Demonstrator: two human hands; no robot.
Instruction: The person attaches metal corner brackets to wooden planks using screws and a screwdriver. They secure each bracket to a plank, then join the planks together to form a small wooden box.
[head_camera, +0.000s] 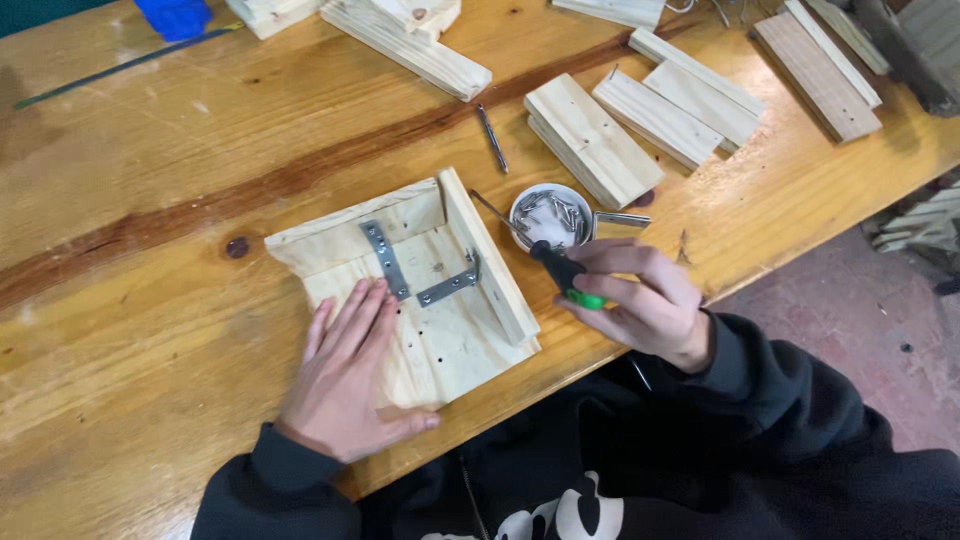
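Left hand (350, 375), lower centre-left: flat, palm down, fingers together and extended, pressing on the base board of the wooden assembly (440, 340). Fingertips stop just short of the metal brackets. Not gripping anything.

Wooden assembly, centre of frame: flat base board plus two upright boards meeting at a corner. Two metal strips on it: one long bracket (385, 260) running down beside the left upright, one shorter bracket (448, 286) angled toward the right upright. They meet near the left hand's fingertips.

Right of it: one small round tin (550, 213) full of screws, count not readable.

Right hand (640, 295), centre-right: fingers curled and clamped on one screwdriver (565, 272), black and green handle; shaft points up-left past the tin toward the right upright.

Upper frame, workbench (150, 250): a single loose driver bit (491, 138), loose wood blocks (590, 140), roughly nine visible, some cut off by the frame edge. Blue object (175, 15) upper left, one.
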